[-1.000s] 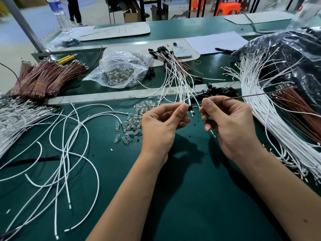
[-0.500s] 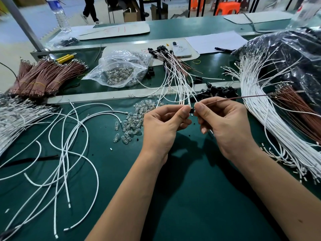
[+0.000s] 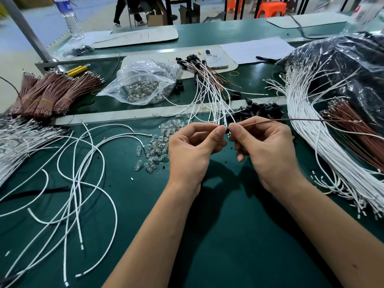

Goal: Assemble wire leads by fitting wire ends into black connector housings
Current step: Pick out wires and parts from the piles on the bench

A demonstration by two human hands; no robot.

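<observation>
Both forearms come up from the bottom edge and meet at the middle of the frame, above the green table [image 3: 228,235]. The left hand [image 3: 193,150] is turned palm toward the camera, fingers curled, with thumb and forefinger pinching a small black connector [image 3: 227,130] at its left side. The right hand [image 3: 268,150] faces it, thumb tip nearly touching the left thumb, pinching the end of a thin brown wire [image 3: 291,120] right at the connector; its other fingers fold under the palm.

The brown wire's long axis runs almost level, from the pinch at centre out toward the right edge, where its far end lies over a bundle of brown wires [image 3: 353,134]. The connector sits between the two thumbs, mostly hidden, so which way it faces cannot be told.

Just beyond the hands lies a heap of black connectors [image 3: 261,110], and a fan of finished white leads [image 3: 209,94] stretches toward the upper middle. Loose white wires [image 3: 83,183] sprawl at lower left.
</observation>
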